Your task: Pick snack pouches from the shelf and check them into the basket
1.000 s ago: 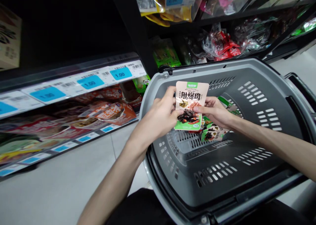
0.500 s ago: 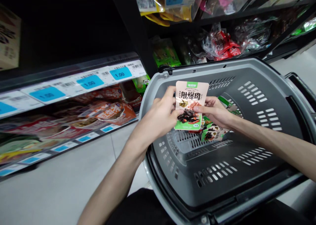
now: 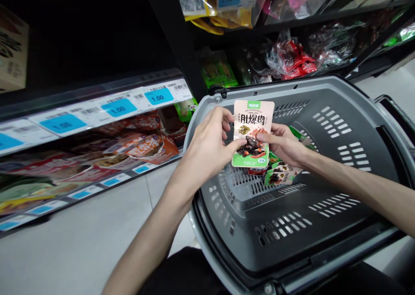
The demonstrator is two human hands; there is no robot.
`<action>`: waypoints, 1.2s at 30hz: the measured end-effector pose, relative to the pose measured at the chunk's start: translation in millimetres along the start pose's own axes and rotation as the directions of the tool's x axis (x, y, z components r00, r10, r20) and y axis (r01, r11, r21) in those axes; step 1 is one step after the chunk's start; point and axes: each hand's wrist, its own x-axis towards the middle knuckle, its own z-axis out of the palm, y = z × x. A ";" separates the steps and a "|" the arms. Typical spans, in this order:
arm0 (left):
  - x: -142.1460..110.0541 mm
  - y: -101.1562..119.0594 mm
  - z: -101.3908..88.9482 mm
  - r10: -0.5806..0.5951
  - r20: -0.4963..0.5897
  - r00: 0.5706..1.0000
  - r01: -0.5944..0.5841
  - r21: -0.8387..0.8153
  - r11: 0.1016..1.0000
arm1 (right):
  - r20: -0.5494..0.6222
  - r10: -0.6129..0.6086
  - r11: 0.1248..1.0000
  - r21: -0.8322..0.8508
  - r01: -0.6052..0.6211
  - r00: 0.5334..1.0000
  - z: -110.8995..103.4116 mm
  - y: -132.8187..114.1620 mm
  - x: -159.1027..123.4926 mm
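Upright over the basket, a pink and green snack packet point(image 3: 253, 157) faces me, with dark food pictured on it. My right hand point(image 3: 285, 144) pinches its right edge, thumb on the front and fingers behind. My left hand point(image 3: 212, 137) is at the left edge; its thumb lies across the packet's front and the other fingers curl beside the edge, their tips partly hidden. Below, several similar packets point(image 3: 281, 176) lie in the grey shopping basket point(image 3: 292, 217), partly covered by my right hand and the held packet.
On the left, a shelf edge with blue price labels point(image 3: 118, 108) runs above a lower shelf of orange and red snack bags point(image 3: 142, 146). Behind the basket, red packages point(image 3: 296, 61) and green panda packs point(image 3: 218, 70) sit on a shelf. The basket's black handle point(image 3: 394, 113) is at right.
The packet has risen slightly and shifted right, along with my right hand. My left hand's fingers have loosened and bent away from the packet's edge, while its thumb stays on the front.
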 end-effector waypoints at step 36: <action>-1.1 2.6 -7.1 -0.041 0.249 0.968 0.111 -0.275 0.955 | -0.046 -0.052 0.996 -0.080 0.048 0.998 7.7 -4.7 -6.4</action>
